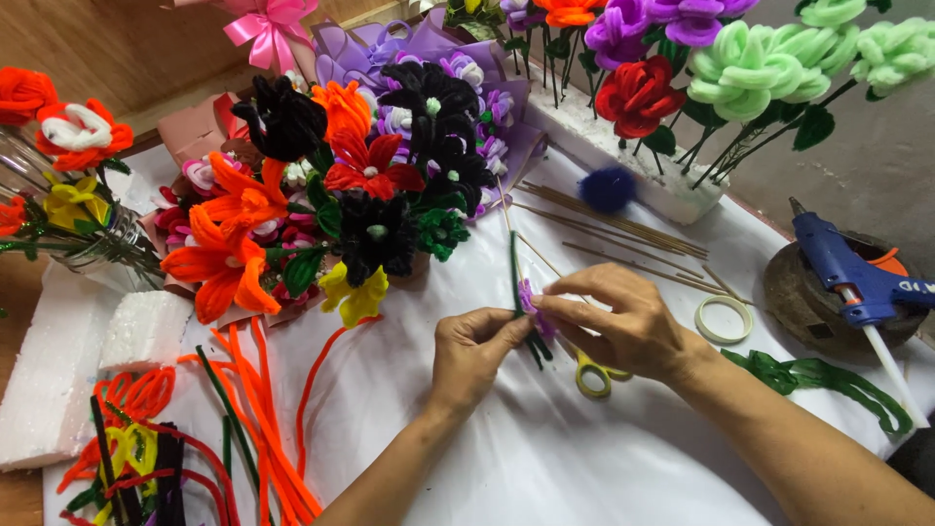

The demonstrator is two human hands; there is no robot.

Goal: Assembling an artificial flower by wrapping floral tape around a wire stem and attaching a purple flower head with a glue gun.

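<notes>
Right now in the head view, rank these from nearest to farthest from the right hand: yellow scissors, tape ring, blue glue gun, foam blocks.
From the right hand:
1. Yellow scissors, just under the hand.
2. Tape ring, a little to its right.
3. Blue glue gun, far right on its stand.
4. Foam blocks, far left.

Two hands (477,356) (623,321); one glue gun (847,273); one tape roll (724,319); one scissors (592,375); two foam blocks (144,329) (44,390).

A craft worktable for handmade flowers: pipe-cleaner bouquets (351,166) far left, loose pipe cleaners (243,409) near left, glue gun (852,273) right, foam blocks (58,380), wooden sticks (623,229).
</notes>
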